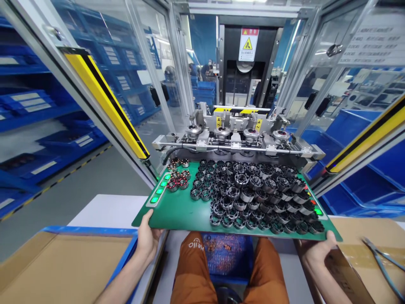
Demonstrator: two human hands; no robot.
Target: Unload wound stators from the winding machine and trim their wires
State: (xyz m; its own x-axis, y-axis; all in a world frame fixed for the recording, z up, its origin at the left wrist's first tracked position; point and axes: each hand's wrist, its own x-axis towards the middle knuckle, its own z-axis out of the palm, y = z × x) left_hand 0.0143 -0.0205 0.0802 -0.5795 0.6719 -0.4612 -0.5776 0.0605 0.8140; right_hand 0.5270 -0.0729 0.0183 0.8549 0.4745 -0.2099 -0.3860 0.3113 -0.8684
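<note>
Orange-brown trousers sit below green board, set before clamping fixture, loaded with stator cores. Board likely rigid, heavy; hold at near corners. Left hand, right hand: partly closed, gripping those corners, thumbs uppermost.

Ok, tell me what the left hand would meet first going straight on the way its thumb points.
Over the green board, the left hand would likely meet the strip of green-lit buttons first, just ahead of it; the exact gap is unclear. The way beneath the board is hidden.
</note>
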